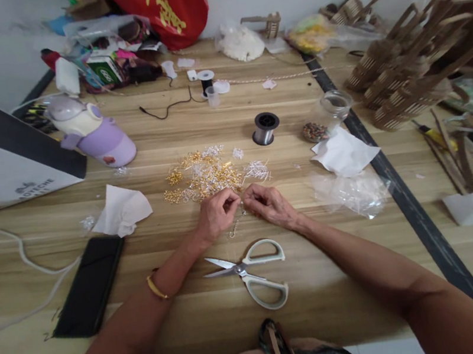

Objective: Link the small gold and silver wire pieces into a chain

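Observation:
My left hand (218, 214) and my right hand (269, 203) meet at the middle of the wooden table (205, 319), both pinched on a small metal chain piece (236, 225) that dangles between them. Just beyond my fingers lies a heap of gold and silver jewellery findings (204, 176). White-handled scissors (252, 273) lie open on the table between my forearms. A gold bangle sits on my left wrist.
A black phone (90, 287) and crumpled white paper (122, 210) lie at the left. A spool of clear thread (265, 128), a glass jar (335, 104), beads (314, 131) and plastic bags (353, 191) lie to the right. A purple flask (92, 134) and wooden baskets (408, 72) stand farther back.

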The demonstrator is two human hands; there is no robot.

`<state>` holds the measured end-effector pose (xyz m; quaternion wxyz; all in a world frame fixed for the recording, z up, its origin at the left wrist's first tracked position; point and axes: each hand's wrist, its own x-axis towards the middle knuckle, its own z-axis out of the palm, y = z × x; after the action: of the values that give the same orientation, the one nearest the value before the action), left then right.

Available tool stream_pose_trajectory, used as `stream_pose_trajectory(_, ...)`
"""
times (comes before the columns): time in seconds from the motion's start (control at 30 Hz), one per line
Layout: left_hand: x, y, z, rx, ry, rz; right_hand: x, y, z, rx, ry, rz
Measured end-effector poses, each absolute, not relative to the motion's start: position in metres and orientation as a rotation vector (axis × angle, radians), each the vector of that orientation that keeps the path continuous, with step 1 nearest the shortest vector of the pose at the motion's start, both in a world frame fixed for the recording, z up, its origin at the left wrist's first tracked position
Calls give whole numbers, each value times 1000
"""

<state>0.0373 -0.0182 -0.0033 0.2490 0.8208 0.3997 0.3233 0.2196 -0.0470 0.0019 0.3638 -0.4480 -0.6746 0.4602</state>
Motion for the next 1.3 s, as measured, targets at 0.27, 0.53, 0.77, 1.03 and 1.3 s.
stream_pose_trajectory(0.27, 39, -19, -3, 2253, 1143, 861, 221, -46, 0, -1123, -1772, 1202)
stream_pose_trajectory(0.53, 36, -15, 3, 1969, 1025, 931, 219, -46, -3, -1125, -1622, 1272)
stream_pose_trajectory(0.77, 36, -12, 5, 1666, 937, 906, 218, -44, -6, -1075, -1619, 1255)
stream_pose_trajectory(1.03, 35, -10, 5, 1583, 877, 888, 218, -45, -6, -1093, -1669, 1260)
stream_pose_trajectory(1.3, 34, -9, 6, 1552, 882, 909, 218, -46, -5, -1119, -1680, 1235)
